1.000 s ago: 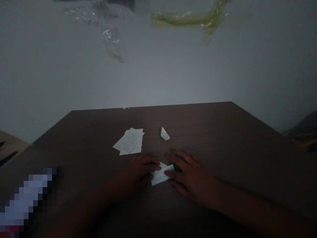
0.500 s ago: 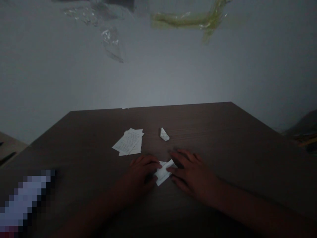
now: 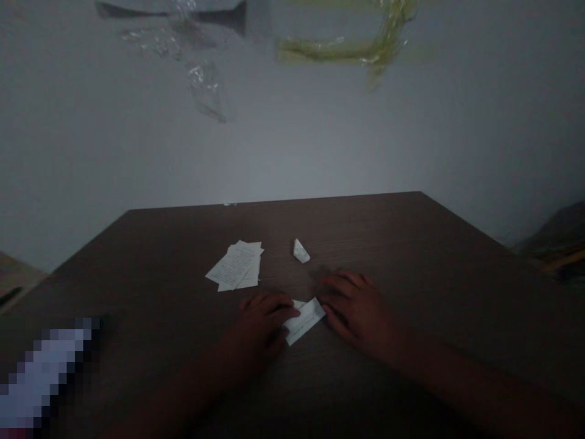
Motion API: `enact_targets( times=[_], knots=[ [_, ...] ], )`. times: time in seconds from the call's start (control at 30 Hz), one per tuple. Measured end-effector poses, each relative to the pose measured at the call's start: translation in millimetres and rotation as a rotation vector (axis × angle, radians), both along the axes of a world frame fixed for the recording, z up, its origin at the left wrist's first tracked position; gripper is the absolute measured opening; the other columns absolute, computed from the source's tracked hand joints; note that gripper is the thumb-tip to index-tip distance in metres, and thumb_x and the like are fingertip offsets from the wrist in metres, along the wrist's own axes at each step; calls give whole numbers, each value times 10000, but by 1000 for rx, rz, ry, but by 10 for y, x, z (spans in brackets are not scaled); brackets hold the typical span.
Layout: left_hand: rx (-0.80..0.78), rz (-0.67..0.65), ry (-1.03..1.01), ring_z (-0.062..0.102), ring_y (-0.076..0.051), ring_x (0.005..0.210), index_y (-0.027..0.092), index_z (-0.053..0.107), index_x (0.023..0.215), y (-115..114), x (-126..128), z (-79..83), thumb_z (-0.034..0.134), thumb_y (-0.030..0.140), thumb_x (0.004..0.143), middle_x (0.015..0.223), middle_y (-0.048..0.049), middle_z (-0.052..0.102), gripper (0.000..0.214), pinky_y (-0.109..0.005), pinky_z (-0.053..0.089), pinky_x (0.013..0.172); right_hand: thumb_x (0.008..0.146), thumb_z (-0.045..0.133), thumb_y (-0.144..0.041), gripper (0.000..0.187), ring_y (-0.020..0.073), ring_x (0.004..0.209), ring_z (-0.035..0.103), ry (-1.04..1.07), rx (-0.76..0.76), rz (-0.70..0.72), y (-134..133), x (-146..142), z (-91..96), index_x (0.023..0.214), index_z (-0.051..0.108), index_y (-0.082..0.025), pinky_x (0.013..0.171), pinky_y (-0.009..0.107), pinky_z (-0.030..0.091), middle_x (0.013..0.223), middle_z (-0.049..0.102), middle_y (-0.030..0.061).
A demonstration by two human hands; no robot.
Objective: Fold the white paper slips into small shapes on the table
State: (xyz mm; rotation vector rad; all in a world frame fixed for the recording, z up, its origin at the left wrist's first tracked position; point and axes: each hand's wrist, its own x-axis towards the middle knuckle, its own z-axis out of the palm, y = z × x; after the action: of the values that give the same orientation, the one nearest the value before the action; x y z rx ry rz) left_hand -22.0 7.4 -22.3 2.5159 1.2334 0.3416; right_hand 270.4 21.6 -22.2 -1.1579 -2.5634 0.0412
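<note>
A folded piece of paper (image 3: 305, 322) with faint print lies on the table between my hands, its right end pointing up and away. My left hand (image 3: 265, 317) holds its left side, with the index finger on top and the thumb near the lower edge. Beside the paper's right end is my right hand (image 3: 359, 311), palm down with its fingers apart and a fingertip close to the paper's corner; whether it touches is unclear. Beyond the hands sits a small folded paper piece (image 3: 301, 251). Further left are several overlapping printed paper sheets (image 3: 237, 265).
The brown wooden table (image 3: 173, 244) meets a pale wall (image 3: 292, 140) at its far edge. A pixelated light object (image 3: 41, 378) lies at the near left. Yellow tape (image 3: 329, 50) and clear tape (image 3: 203, 85) stick to the wall. Dark items (image 3: 562, 238) are at the far right.
My right hand has slid off the folded paper to its right edge, uncovering more of the paper. My left hand has stayed on it. The view has tilted slightly upward.
</note>
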Motion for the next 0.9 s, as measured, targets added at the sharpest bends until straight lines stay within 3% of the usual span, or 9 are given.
enact_targets(
  times=[0.13, 0.23, 0.47, 0.6, 0.73, 0.8, 0.9],
  knots=[
    [71, -60, 117, 673, -373, 1456, 345, 762, 1522, -59, 82, 24, 664, -25, 950, 1575, -85, 735, 689, -597, 550, 1192, 1134, 648, -193, 313, 356, 1337, 735, 64, -41, 208, -74, -66, -61, 1407, 796, -155, 1153, 580, 602, 1416, 817, 173],
    [82, -56, 147, 655, -379, 1488, 342, 750, 1544, -123, 133, 80, 703, 22, 967, 1613, -89, 719, 662, -603, 558, 1199, 1121, 642, -160, 332, 325, 1308, 765, 52, -96, 266, -113, -91, -103, 1420, 785, -159, 1202, 549, 591, 1434, 818, 162],
    [54, -35, 168, 664, -411, 1523, 277, 801, 1461, -254, 118, 219, 710, 192, 1050, 1664, -79, 727, 429, -696, 506, 1272, 1101, 613, -134, 423, 361, 1377, 759, 13, -86, 242, -130, -55, -133, 1496, 764, -144, 1220, 612, 610, 1466, 813, 179],
    [36, -29, 203, 667, -421, 1531, 276, 808, 1457, -280, 97, 228, 747, 244, 1047, 1674, -90, 721, 416, -747, 451, 1315, 1074, 695, -181, 385, 465, 1523, 658, -50, -60, 204, -128, 36, -54, 1439, 810, -137, 1220, 667, 609, 1574, 749, 216],
    [24, -30, 185, 663, -430, 1537, 273, 814, 1445, -258, 95, 208, 788, 279, 1036, 1662, -102, 729, 410, -766, 452, 1308, 1060, 746, -229, 340, 547, 1537, 622, -96, -71, 113, -104, 122, 39, 1377, 850, -165, 1163, 743, 616, 1618, 709, 245],
    [30, -23, 162, 687, -428, 1501, 271, 839, 1385, -230, 101, 199, 808, 283, 1033, 1620, -101, 761, 353, -762, 473, 1284, 1066, 750, -253, 309, 540, 1539, 621, -88, -93, 98, -89, 127, 70, 1342, 865, -173, 1166, 748, 608, 1609, 714, 245],
    [38, 8, 114, 734, -398, 1415, 262, 887, 1149, -168, 115, 164, 816, 228, 1027, 1503, -77, 830, 145, -722, 501, 1250, 1097, 724, -296, 252, 509, 1531, 629, -90, -108, 35, -47, 105, 86, 1232, 894, -170, 1206, 728, 586, 1570, 737, 241]
  ],
)
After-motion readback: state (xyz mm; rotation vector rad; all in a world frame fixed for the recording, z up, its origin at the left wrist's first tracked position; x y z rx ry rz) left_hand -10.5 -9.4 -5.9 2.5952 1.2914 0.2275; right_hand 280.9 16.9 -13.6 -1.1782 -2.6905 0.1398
